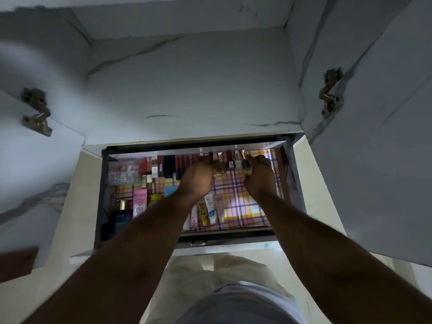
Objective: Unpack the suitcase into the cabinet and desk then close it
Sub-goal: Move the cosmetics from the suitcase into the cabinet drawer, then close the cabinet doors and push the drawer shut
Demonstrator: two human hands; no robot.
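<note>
The cabinet's drawer (284,183) is pulled out below me, lined with pink checked paper. Lipsticks (173,164) and nail polish bottles (238,161) stand in a row along its back wall. My left hand (198,178) reaches to that row, its fingers curled round a small bottle with a rose-gold cap (220,160). My right hand (260,177) is beside it and pinches a dark nail polish bottle (245,164) between forefinger and thumb. The suitcase is out of view.
A pink Pond's box (139,202), a dark blue box (119,222), a clear compact case (121,171) and several tubes (209,211) lie in the drawer. Both cabinet doors (385,136) stand open at the sides, over a bare shelf (187,90).
</note>
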